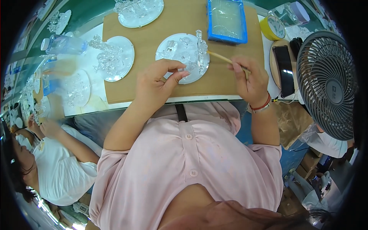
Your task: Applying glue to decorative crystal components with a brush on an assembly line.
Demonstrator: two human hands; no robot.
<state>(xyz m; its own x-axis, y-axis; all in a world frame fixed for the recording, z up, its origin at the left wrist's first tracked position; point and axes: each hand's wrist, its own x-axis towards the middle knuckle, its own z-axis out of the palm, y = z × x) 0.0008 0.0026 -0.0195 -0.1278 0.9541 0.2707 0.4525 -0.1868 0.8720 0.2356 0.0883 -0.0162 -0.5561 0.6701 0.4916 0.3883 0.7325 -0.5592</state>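
On the brown board in front of me lies a round white plate (174, 41) with several transparent, glass-like pieces on it. A tall transparent piece (201, 53) stands along the plate's right side. My left hand (161, 78) is over the plate's near left edge, thumb and forefinger pinched; whatever is between the fingertips is too small to make out. To the right, my right hand (249, 78) is closed around a thin wooden stick (220, 56). The far end of the stick reaches the tall piece.
A blue-rimmed tray (245, 34) sits at the back. Two more plates, a far plate (143, 21) and a left plate (128, 53), hold transparent pieces. To the right are yellow tape (271, 28), a phone (284, 71) and a fan (327, 86). A co-worker (65, 168) sits at left.
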